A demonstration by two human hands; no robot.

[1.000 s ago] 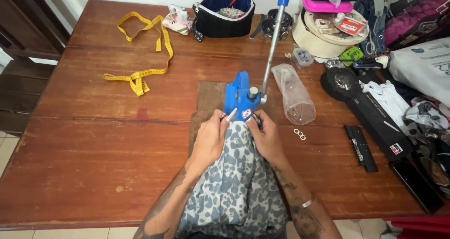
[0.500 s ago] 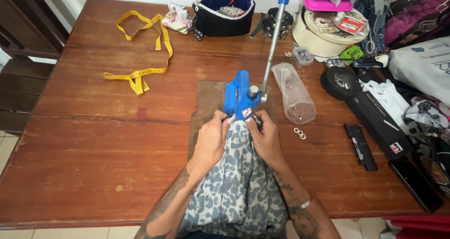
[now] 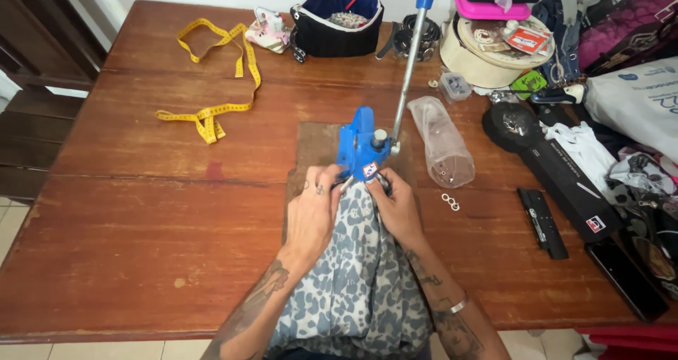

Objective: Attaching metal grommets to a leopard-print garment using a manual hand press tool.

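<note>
Reddish-brown wooden table [image 3: 141, 261] bearing everything; grey-and-white leopard-patterned fabric [image 3: 353, 289] lying from the near edge up to the blue hand press with a long metal lever [image 3: 364, 148], which is standing on a brown board at mid-table; left hand [image 3: 314, 215] and right hand [image 3: 397, 208] pinching the fabric's top edge under the press, fingers closed on the cloth; clear plastic bag of small metal parts [image 3: 441, 141] lying just right; yellow measuring tape [image 3: 212, 84] lying far left.
</note>
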